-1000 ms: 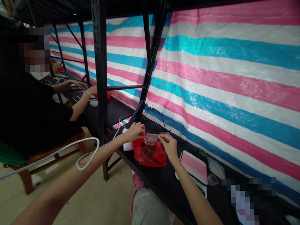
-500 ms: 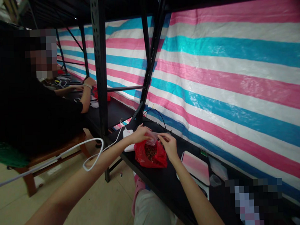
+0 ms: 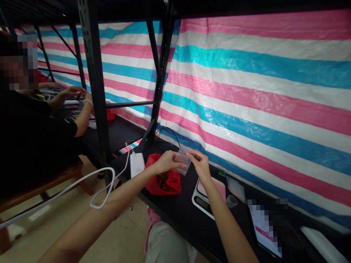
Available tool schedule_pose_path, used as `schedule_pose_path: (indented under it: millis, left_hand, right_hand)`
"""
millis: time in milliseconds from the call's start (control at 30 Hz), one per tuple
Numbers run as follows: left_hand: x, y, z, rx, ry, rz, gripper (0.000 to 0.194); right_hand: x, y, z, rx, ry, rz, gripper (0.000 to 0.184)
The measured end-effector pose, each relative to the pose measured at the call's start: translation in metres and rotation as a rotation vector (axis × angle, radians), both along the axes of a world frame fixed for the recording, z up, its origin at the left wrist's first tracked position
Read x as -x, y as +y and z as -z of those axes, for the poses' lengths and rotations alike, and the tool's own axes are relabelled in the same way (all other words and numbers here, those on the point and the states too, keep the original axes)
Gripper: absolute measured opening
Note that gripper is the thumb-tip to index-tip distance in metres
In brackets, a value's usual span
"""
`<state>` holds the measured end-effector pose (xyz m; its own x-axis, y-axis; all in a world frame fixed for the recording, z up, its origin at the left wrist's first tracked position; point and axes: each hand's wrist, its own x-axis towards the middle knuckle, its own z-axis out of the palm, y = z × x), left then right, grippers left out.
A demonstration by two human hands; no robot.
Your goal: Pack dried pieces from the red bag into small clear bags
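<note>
A small clear plastic bag (image 3: 183, 169) is stretched between my two hands, above the right edge of a red plastic bag. My left hand (image 3: 168, 162) pinches its left side. At its upper right, the fingertips of my right hand (image 3: 200, 164) are closed on it. The red plastic bag (image 3: 173, 187) lies open on the black table, with small brown bits (image 3: 162, 182) inside that I cannot name. Part of the red bag is hidden behind my left hand. To the right, partly behind my right forearm, sits a white kitchen scale (image 3: 197, 199).
A white power bank (image 3: 137, 164) with a cable (image 3: 127, 160) stands left of the red bag. Right of the scale are a small clear cup (image 3: 232, 201), clear bags (image 3: 236, 189) and a phone (image 3: 263, 230). A black shelf post (image 3: 95, 92) separates me from a seated person (image 3: 34, 125).
The clear bag and both hands have moved from over the red bag's opening to its right side, nearer the scale. My view has turned to the right, bringing the phone into sight.
</note>
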<state>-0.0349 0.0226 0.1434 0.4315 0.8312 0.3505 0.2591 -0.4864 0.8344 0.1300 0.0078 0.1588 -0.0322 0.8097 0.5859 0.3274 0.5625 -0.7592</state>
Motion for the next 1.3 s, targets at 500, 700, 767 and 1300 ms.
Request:
schedule_pose_path:
  millis: [500, 700, 767, 1300]
  left_hand:
    - [-0.106, -0.036, 0.052, 0.349, -0.182, 0.306, 0.031]
    - [-0.132, -0.045, 0.062, 0.416, -0.135, 0.289, 0.034]
    - [-0.138, -0.046, 0.067, 0.428, -0.102, 0.298, 0.032]
    - [-0.152, -0.031, 0.062, 0.252, -0.093, 0.246, 0.042]
  right_hand:
    - [-0.103, -0.032, 0.008, 0.253, 0.029, -0.119, 0.026]
    - [-0.123, -0.038, 0.016, 0.287, 0.133, 0.001, 0.021]
    - [-0.131, -0.039, 0.018, 0.311, 0.094, -0.036, 0.024]
    - [-0.154, -0.024, 0.041, 0.267, 0.081, -0.049, 0.02]
